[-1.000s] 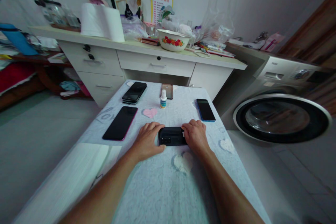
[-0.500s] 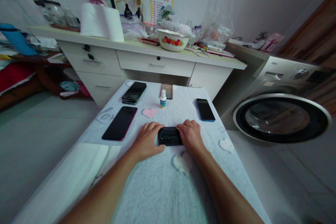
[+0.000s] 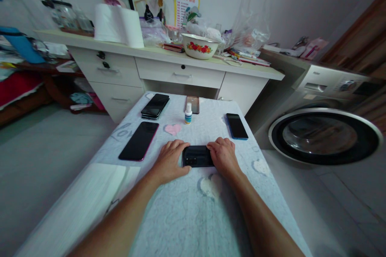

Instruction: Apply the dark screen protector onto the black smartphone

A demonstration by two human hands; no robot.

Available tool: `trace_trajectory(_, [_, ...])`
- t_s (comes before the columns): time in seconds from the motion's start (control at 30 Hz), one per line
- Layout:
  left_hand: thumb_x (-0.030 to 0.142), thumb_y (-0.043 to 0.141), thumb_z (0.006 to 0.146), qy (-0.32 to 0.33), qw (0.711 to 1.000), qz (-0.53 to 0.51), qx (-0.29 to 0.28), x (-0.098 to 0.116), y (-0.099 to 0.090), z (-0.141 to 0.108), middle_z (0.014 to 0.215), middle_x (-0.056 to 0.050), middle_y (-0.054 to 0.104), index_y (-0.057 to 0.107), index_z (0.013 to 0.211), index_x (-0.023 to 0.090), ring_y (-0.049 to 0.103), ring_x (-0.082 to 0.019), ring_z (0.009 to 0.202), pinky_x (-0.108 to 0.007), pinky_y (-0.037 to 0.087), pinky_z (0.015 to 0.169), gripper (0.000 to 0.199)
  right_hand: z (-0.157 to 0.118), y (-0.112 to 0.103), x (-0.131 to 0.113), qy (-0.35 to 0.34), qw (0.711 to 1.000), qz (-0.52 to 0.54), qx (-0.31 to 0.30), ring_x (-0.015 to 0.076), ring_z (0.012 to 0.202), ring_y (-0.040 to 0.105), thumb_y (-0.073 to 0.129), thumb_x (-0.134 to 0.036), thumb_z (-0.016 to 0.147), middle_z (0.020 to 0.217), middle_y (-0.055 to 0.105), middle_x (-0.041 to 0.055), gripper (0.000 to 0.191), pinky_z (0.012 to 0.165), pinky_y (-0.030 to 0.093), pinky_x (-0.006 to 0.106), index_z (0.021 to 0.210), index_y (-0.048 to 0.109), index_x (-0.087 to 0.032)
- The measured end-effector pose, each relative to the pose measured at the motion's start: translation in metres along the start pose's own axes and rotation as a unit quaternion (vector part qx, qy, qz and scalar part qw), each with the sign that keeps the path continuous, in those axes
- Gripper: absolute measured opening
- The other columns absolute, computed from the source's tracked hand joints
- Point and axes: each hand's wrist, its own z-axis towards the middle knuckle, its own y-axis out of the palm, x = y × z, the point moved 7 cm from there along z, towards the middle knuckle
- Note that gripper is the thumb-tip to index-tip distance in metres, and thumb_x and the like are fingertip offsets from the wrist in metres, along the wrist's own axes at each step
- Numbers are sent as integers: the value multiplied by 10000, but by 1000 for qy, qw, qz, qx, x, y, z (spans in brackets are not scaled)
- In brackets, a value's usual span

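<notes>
A dark smartphone point(image 3: 197, 157) lies crosswise on the cloth-covered table, back side up, its camera block near the lower left. My left hand point(image 3: 172, 160) grips its left end, fingers along the far edge and thumb at the near corner. Over the right end, my right hand point(image 3: 223, 154) is closed with curled fingers against the phone, hiding that end. A small white spray bottle point(image 3: 188, 114) with a blue label stands upright beyond the phone. Behind it lies a phone case point(image 3: 193, 105).
Farther left are a large black-screened phone point(image 3: 139, 141) and a stack of phones point(image 3: 155, 105). A blue-edged phone point(image 3: 237, 126) lies at the right edge. A white desk point(image 3: 181, 73) borders the far side; a washing machine point(image 3: 325, 136) stands right.
My right hand has slid slightly right along the phone, uncovering a little more of its back. My left hand keeps its hold.
</notes>
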Motion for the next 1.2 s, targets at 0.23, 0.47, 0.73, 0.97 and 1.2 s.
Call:
trace_trajectory(0.23, [297, 661, 630, -1, 1000, -4, -1, -1, 0, 0, 1216, -57, 516, 495, 1234, 239, 462, -273, 1116, -419, 360, 994, 629, -1, -1, 8, 6, 1000, -3, 2, 192, 907, 455, 471, -288, 924, 909, 604, 51, 246, 827, 240, 325, 976, 710, -259])
trace_trajectory(0.47, [300, 652, 638, 5, 1000, -4, 3, -2, 1, -1, 1222, -53, 516, 497, 1232, 244, 467, -271, 1109, -413, 365, 989, 616, -4, 0, 18, 28, 999, -32, 1, 192, 909, 455, 476, -282, 924, 918, 606, 44, 241, 803, 241, 322, 981, 710, -286])
trace_trajectory(0.73, [305, 655, 638, 7, 1000, -4, 6, -4, 2, -1, 1224, -55, 516, 492, 1235, 242, 459, -270, 1118, -416, 355, 994, 623, -7, -5, 22, 50, 998, -35, 1, 187, 901, 456, 475, -293, 922, 913, 605, 38, 237, 794, 238, 323, 962, 708, -282])
trace_trajectory(0.97, [313, 656, 637, 10, 1000, -5, 7, -3, 1, -1, 1220, -53, 516, 491, 1237, 248, 466, -272, 1103, -416, 360, 988, 626, -8, -8, 27, 74, 996, -41, 1, 190, 918, 471, 464, -303, 929, 923, 608, 43, 249, 791, 243, 325, 959, 710, -282])
trace_trajectory(1.2, [308, 656, 637, 12, 1000, -5, 9, -2, 1, -1, 1214, -53, 514, 491, 1237, 245, 465, -273, 1104, -416, 364, 986, 626, -8, -9, 30, 88, 995, -46, 0, 194, 917, 475, 458, -307, 932, 933, 612, 47, 252, 785, 246, 328, 958, 707, -279])
